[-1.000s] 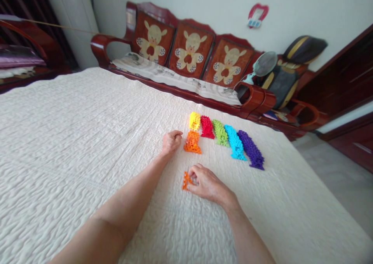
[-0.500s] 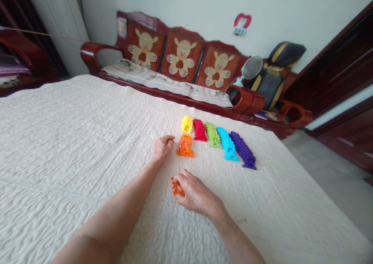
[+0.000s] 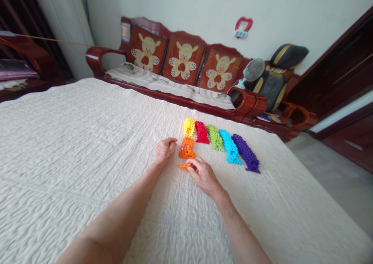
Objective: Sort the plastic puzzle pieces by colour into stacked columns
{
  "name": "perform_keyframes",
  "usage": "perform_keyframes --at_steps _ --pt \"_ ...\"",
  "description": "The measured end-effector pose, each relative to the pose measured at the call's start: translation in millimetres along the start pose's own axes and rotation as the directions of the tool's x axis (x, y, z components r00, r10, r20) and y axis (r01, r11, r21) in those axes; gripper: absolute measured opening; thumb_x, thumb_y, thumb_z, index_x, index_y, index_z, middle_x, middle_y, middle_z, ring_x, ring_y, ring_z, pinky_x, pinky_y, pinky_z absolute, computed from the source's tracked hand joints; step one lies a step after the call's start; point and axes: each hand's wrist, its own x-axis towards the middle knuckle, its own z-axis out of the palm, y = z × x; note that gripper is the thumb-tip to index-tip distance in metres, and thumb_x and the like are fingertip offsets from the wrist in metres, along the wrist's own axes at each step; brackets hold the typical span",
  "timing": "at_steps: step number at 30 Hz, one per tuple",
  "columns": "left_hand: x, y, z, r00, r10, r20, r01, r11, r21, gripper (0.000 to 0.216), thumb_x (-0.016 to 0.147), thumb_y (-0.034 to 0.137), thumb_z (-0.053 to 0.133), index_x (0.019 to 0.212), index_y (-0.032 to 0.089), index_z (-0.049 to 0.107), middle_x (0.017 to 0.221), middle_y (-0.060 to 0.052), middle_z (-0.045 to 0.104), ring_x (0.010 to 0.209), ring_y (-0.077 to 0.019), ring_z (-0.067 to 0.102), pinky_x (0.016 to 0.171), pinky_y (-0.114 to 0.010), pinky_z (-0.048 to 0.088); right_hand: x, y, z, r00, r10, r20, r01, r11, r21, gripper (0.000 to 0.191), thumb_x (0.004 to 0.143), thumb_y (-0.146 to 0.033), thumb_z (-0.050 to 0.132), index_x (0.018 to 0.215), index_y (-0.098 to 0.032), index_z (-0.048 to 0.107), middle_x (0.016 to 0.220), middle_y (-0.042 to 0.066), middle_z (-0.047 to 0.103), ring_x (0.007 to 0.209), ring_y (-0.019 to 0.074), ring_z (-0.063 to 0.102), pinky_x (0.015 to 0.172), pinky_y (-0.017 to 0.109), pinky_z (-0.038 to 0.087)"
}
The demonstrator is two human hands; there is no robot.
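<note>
My right hand (image 3: 204, 175) pinches an orange plastic building piece (image 3: 183, 165), thin and seen nearly edge-on, just in front of a row of orange pieces (image 3: 187, 147). On the bed-like, cloth-covered surface, my left hand (image 3: 166, 149) rests at the left of that row, its fingers curled in and nothing visible in them. Behind the orange row lies a short yellow row (image 3: 189, 127). To the right, slanting side by side, are a red row (image 3: 201, 132), a green row (image 3: 215, 137), a light blue row (image 3: 230, 146) and a purple row (image 3: 246, 153) of similar pieces.
A quilted white cover (image 3: 96, 147) spreads under everything. Past its far edge stands a wooden sofa (image 3: 163, 88) with brown cushions (image 3: 183, 56). A small fan (image 3: 253, 70) and a black-and-tan massage cushion (image 3: 271, 87) are at the right, near a dark door (image 3: 346, 116).
My right hand has moved forward with the orange piece, close to the orange row, and the piece has tipped from face-on to nearly edge-on. My left hand has stayed beside the row.
</note>
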Motion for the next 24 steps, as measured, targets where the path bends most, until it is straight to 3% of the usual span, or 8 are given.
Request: perform_keyframes --at_steps 3,8,13,17,24 --pt "-0.3 1.6 -0.7 1.000 0.000 -0.002 0.000 1.000 0.000 0.033 0.077 0.014 0.046 0.094 0.016 0.074 0.084 -0.003 0.075 0.078 -0.0157 0.069 0.080 -0.026 0.052 11.7 11.6 -2.9 0.998 0.003 -0.070 -0.007 0.999 -0.053 0.023 0.087 -0.013 0.050 0.105 -0.020 0.063 0.099 0.006 0.063 0.090 0.0165 0.060 0.081 0.028 0.046" --pt "-0.1 2.4 -1.2 1.000 -0.005 -0.003 0.005 1.000 0.004 0.032 0.078 0.013 0.047 0.094 0.016 0.074 0.084 -0.003 0.075 0.079 -0.0159 0.069 0.080 -0.026 0.052 26.1 22.5 -1.4 0.995 -0.055 -0.080 0.043 0.989 -0.143 0.026 0.087 -0.013 0.048 0.108 -0.020 0.061 0.099 0.006 0.060 0.092 0.0175 0.060 0.085 0.030 0.047" --pt "-0.6 3.4 -0.5 1.000 -0.007 -0.001 0.007 1.000 -0.003 0.033 0.078 0.012 0.046 0.095 0.015 0.074 0.084 -0.004 0.075 0.078 -0.0161 0.069 0.078 -0.026 0.052 26.7 21.1 3.1 0.966 -0.035 -0.256 -0.013 0.983 -0.183 0.024 0.082 -0.013 0.053 0.105 -0.018 0.058 0.099 0.008 0.057 0.091 0.0194 0.058 0.082 0.032 0.049" --pt "-0.8 2.7 0.1 1.000 -0.006 -0.006 0.006 1.000 -0.001 0.033 0.077 0.011 0.046 0.094 0.015 0.074 0.085 -0.004 0.075 0.079 -0.0161 0.069 0.078 -0.026 0.052 23.3 20.5 6.2 0.974 -0.043 -0.222 -0.010 0.972 -0.235 0.012 0.083 -0.015 0.053 0.092 -0.020 0.059 0.090 0.005 0.056 0.086 0.0187 0.058 0.079 0.030 0.048" --pt "1.0 -1.3 2.4 1.000 0.005 -0.004 -0.005 1.000 0.006 0.032 0.078 0.013 0.046 0.094 0.017 0.074 0.084 -0.003 0.075 0.078 -0.0152 0.069 0.079 -0.025 0.052 22.5 25.2 15.0 0.978 -0.006 -0.211 -0.048 0.967 -0.250 0.019 0.083 -0.015 0.054 0.100 -0.020 0.060 0.093 0.005 0.057 0.085 0.0170 0.059 0.077 0.028 0.046"
